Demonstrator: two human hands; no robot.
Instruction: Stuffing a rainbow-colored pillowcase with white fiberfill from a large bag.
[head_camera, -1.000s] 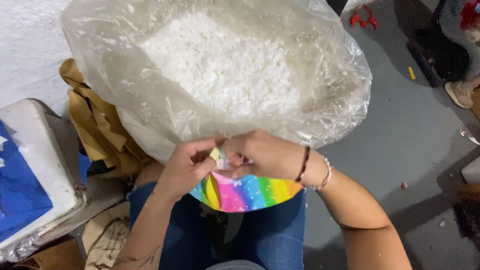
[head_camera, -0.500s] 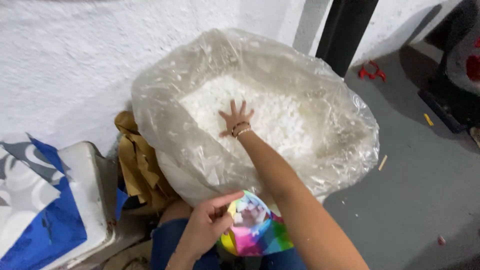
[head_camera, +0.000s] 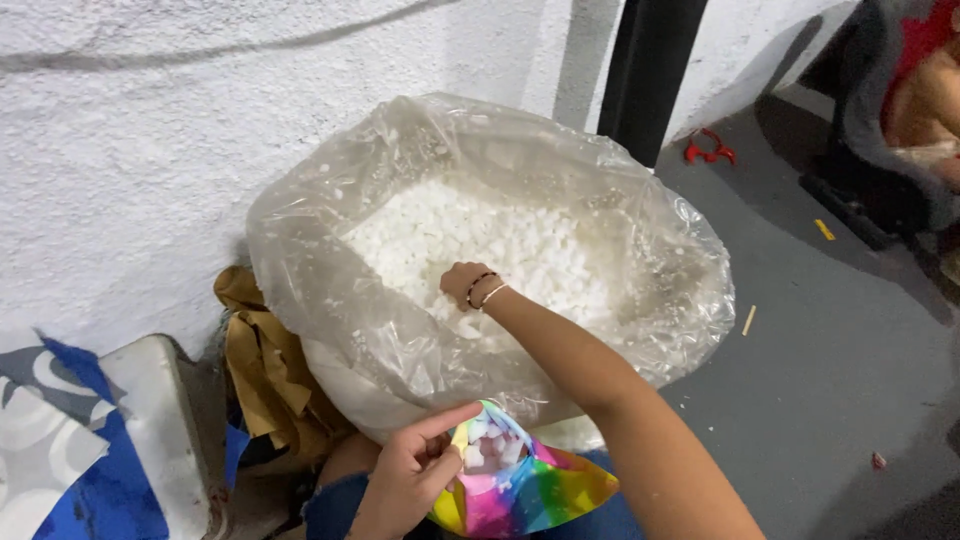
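**Right hand sunk in foam filling, left hand holding a rainbow pouch open**

The right hand (head_camera: 462, 283) reaches into a large clear plastic bag (head_camera: 330, 300) and is pushed down into the white foam pieces (head_camera: 520, 250); its fingers are buried, so how far they are curled cannot be told. Beaded bracelets (head_camera: 484, 291) ring its wrist. The left hand (head_camera: 410, 478) sits low near the lap, pinching the rim of a rainbow-coloured fabric pouch (head_camera: 530, 495) with the forefinger stretched along the opening. A few white pieces already lie inside the pouch. The bag leans against a rough white wall (head_camera: 150, 170), with crumpled brown paper (head_camera: 265, 370) just beside it.
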